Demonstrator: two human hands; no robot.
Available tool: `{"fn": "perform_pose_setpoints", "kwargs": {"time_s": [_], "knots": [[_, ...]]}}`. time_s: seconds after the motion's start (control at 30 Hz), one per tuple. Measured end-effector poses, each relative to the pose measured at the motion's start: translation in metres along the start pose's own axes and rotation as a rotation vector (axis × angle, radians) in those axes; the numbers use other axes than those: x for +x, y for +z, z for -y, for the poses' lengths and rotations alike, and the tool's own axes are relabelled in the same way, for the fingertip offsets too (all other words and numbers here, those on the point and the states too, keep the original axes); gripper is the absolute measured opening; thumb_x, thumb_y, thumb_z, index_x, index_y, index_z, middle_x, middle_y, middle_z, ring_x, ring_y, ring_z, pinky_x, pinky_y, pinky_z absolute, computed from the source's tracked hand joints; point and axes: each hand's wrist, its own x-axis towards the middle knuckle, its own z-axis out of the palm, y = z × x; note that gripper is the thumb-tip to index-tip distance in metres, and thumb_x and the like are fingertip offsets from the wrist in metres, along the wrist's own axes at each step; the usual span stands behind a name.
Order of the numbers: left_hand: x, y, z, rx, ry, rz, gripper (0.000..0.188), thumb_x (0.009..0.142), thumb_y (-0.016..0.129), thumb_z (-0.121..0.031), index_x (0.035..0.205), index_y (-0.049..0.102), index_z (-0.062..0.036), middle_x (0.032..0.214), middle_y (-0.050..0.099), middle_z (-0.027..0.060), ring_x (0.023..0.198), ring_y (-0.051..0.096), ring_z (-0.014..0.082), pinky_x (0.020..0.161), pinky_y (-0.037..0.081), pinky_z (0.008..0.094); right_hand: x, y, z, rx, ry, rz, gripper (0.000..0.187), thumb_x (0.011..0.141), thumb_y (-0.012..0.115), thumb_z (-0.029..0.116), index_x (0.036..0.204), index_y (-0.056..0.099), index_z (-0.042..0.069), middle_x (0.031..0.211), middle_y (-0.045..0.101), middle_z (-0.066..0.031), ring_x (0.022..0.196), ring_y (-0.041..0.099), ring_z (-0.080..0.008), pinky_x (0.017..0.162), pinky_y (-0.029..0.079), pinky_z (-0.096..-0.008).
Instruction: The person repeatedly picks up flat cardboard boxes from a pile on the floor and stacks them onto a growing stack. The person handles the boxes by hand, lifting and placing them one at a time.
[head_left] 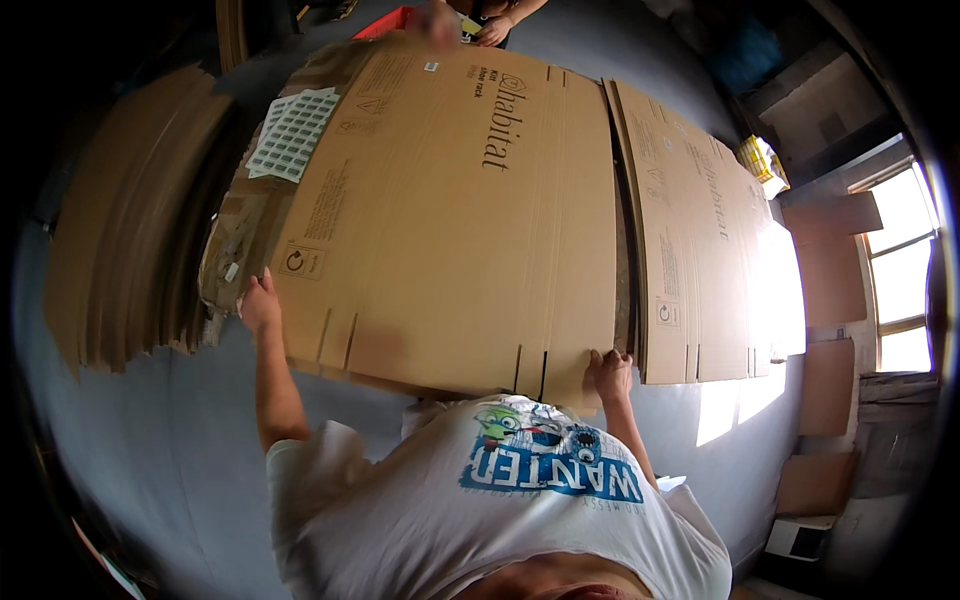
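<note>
Flattened cardboard box [450,210] lies on top of a cardboard stack, near edge toward the person; left hand [260,305] grips its near-left corner, fingers closed over the edge; right hand [610,372] grips the near-right edge, fingers curled under. Risks, as judged: the wide sheet may buckle along its creases if lifted unevenly; it may drag the label sheets [292,132] just beside its far-left edge; another person's hand [493,30] is at the far end, so uneven pulls could twist it. Room: second stack of flat boxes [700,250] just beside on the right; leaning cardboard pile [130,220] on the left; open floor [150,470] near the person.
</note>
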Motion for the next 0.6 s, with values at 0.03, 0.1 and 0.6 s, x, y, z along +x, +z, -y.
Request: {"fn": "perform_pose_setpoints", "kwargs": {"time_s": [0.03,0.1,0.6], "knots": [[0.001,0.001,0.002,0.005,-0.003,0.001,0.047,0.093,0.037,-0.050,0.101,0.062,-0.0113,0.085,0.067,0.0144,0.081,0.064,0.0333,0.071,0.050,0.0446,-0.007,-0.010,0.011,-0.028,-0.012,-0.040,0.039,0.079,0.064,0.040,0.088,0.065,0.002,0.098,0.059,-0.0257,0.093,0.057,-0.0408,0.080,0.047,-0.0455],[0.003,0.001,0.003,-0.001,-0.004,0.012,0.048,0.093,0.036,-0.051,0.101,0.061,-0.0107,0.085,0.067,0.0151,0.082,0.064,0.0337,0.073,0.050,0.0447,-0.012,-0.028,0.023,-0.065,-0.028,0.002,0.042,0.079,0.065,0.042,0.089,0.065,0.002,0.104,0.055,-0.0268,0.097,0.056,-0.0396,0.082,0.047,-0.0445],[0.005,-0.009,-0.006,-0.011,-0.010,0.170,0.056,0.092,0.032,-0.055,0.111,0.057,-0.0092,0.101,0.064,0.0159,0.092,0.060,0.0364,0.076,0.049,0.0468,0.019,0.015,-0.024,0.447,0.205,0.074,0.051,0.069,0.077,0.037,0.094,0.059,-0.004,0.094,0.064,-0.0227,0.091,0.061,-0.0327,0.078,0.048,-0.0382]]}}
